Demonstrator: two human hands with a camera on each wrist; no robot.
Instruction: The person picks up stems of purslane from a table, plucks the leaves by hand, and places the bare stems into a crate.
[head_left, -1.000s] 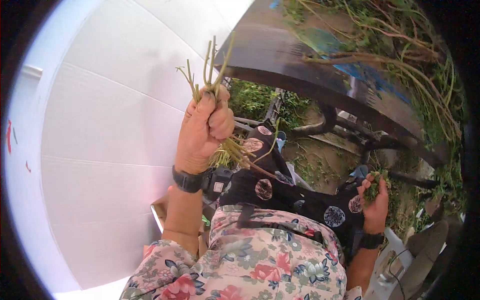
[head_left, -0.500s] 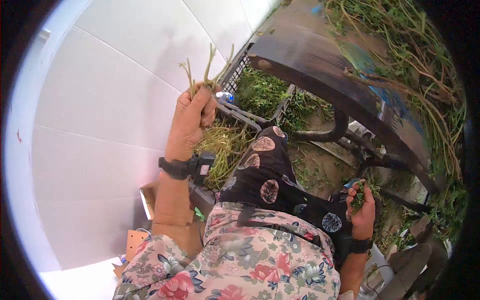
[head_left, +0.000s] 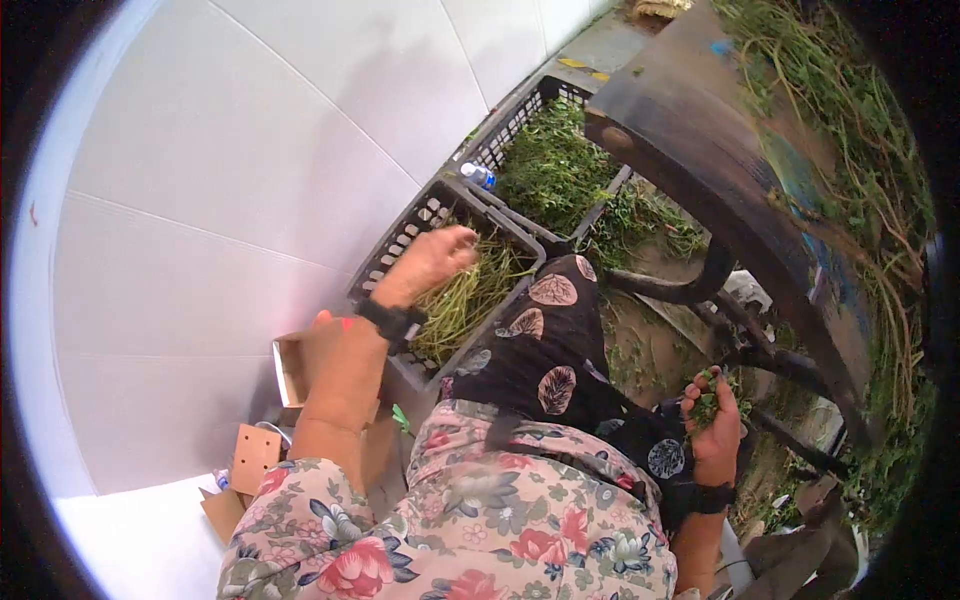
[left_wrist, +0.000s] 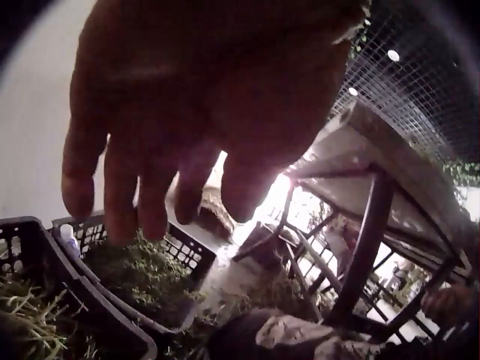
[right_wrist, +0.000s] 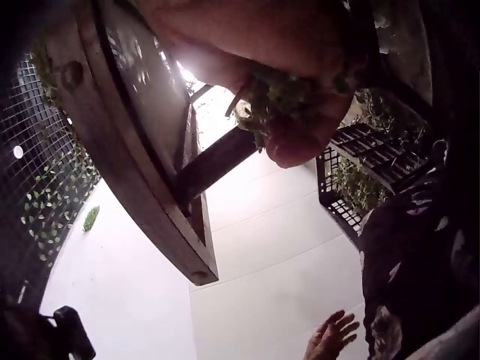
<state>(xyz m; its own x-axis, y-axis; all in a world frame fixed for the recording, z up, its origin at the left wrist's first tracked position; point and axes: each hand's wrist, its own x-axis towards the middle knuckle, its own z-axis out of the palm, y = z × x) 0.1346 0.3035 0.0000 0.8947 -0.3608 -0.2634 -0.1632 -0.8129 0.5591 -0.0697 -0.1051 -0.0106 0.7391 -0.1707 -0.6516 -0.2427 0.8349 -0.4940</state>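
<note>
My left hand [head_left: 430,265] hovers over a black slatted crate [head_left: 432,207] of cut stems [head_left: 475,300], at my left knee. In the left wrist view its fingers are spread and hang downward, with no stems between them. Lower right in the head view, my right hand [head_left: 716,432] grips a small bunch of green leafy sprigs [head_left: 706,408] beside my thigh. The right wrist view shows the leaves [right_wrist: 274,97] pressed between fingers and palm, partly hidden by the hand.
A second black crate [head_left: 560,92] full of leafy greens [head_left: 550,165] stands beyond the first, with a small bottle [head_left: 478,176] at its corner. A dark-edged table [head_left: 680,95] carries long vines [head_left: 850,130] at the right. A pale wall [head_left: 230,200] and a cardboard box [head_left: 289,372] stand left.
My left hand has lowered from in front of the wall to the crate and let go of the stems it held upright. The right hand keeps its leafy bunch. The view has shifted, showing more crates.
</note>
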